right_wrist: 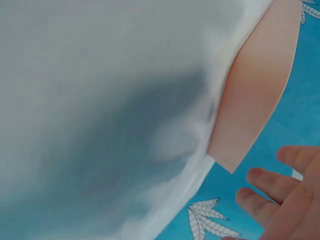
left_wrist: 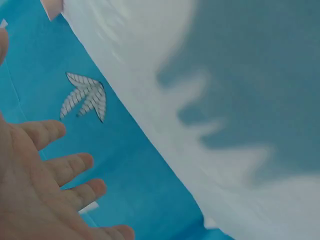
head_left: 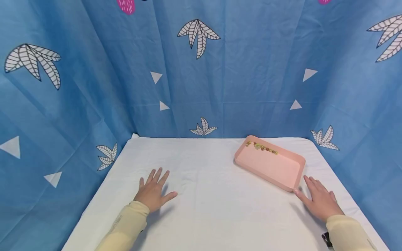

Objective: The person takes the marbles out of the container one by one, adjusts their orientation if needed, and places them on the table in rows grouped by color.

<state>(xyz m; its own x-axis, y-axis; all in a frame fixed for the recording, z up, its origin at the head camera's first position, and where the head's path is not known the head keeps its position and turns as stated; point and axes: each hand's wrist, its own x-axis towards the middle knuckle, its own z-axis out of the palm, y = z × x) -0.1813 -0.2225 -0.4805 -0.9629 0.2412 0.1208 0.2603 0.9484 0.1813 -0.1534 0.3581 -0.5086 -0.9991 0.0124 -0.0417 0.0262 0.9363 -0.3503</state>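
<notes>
A shallow pink tray [head_left: 267, 174] lies at an angle on the right half of the table, with a row of small green, yellow and red-brown bead-like pieces [head_left: 262, 147] along its far inner side. Spread fingers mark my left hand [head_left: 154, 193], held over the white cloth on the left and holding nothing. My right hand [head_left: 320, 202] hovers by the tray's near right corner, fingers extended and nothing in them. Whether its thumb touches the tray I cannot tell. In the right wrist view the tray's outer wall [right_wrist: 255, 85] rises near the fingers [right_wrist: 272, 185].
A white cloth [head_left: 201, 209] covers the table. Blue curtains [head_left: 194, 80] with leaf and triangle prints stand behind it and at both sides. A small black object [head_left: 326, 239] shows beneath the right sleeve.
</notes>
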